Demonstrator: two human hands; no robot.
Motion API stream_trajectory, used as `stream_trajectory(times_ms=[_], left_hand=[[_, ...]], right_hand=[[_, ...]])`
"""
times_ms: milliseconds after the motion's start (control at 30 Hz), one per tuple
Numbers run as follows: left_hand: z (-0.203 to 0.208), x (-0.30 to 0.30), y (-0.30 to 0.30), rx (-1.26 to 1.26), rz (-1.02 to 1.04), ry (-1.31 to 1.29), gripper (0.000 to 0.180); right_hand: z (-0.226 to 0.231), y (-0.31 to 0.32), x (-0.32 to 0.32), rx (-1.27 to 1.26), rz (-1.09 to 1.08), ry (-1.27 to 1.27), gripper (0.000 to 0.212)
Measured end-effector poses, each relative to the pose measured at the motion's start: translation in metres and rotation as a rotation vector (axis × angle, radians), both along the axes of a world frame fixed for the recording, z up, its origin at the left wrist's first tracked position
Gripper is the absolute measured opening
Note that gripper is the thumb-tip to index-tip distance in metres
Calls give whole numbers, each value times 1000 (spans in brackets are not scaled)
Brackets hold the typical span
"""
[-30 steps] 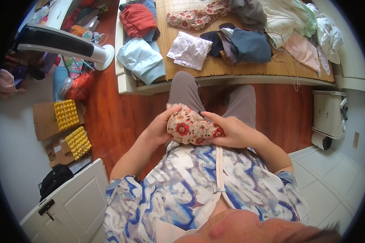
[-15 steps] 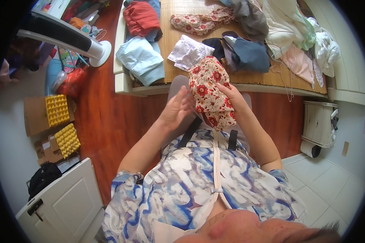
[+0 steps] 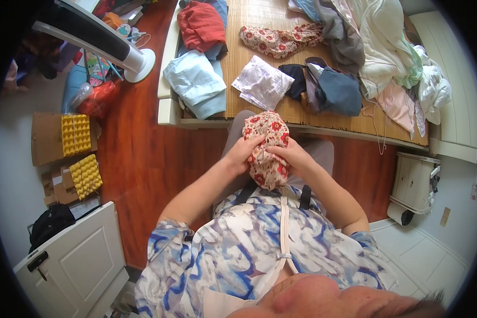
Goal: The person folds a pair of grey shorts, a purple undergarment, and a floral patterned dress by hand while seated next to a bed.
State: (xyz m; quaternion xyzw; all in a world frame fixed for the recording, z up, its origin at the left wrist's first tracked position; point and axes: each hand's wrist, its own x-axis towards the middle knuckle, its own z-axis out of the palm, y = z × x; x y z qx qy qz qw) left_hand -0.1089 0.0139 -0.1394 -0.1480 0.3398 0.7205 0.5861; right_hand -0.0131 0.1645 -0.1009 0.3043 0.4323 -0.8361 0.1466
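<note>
A folded cream cloth garment with red flowers is held over my lap, in front of the bed's edge. My left hand grips its left side, thumb lying on top. From the right, my right hand closes on the same garment, its thumb pressed across the upper face. The fingers under the cloth are hidden. Just beyond, on the bed mat, lies a folded white-lilac garment. A second red-flowered piece of clothing lies loosely spread farther back.
On the bed mat are light blue folded clothes, a red folded garment, a dark blue-grey pile and heaped bedding. A white tower fan stands left. A lidded bin is at right, a white door lower left.
My left hand, free and apart before, now grips the floral garment. The garment has come lower, toward my lap, and its shape is more compact. The view has shifted slightly.
</note>
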Motion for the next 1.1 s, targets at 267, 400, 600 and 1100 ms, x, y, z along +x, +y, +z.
stream_trajectory(times_ms=[267,400,600,1100], left_hand=[[38,-106,33,53,-10,438,37],[27,-163,44,17,138,796,41],[-73,-188,33,-1065,35,1793,75],[-126,-166,44,-979,-1058,1978,83]], right_hand=[[30,28,-98,99,-62,221,46],[11,34,-157,212,-63,398,53],[-107,23,-175,1035,276,273,72],[-155,145,-196,1572,27,245,26]])
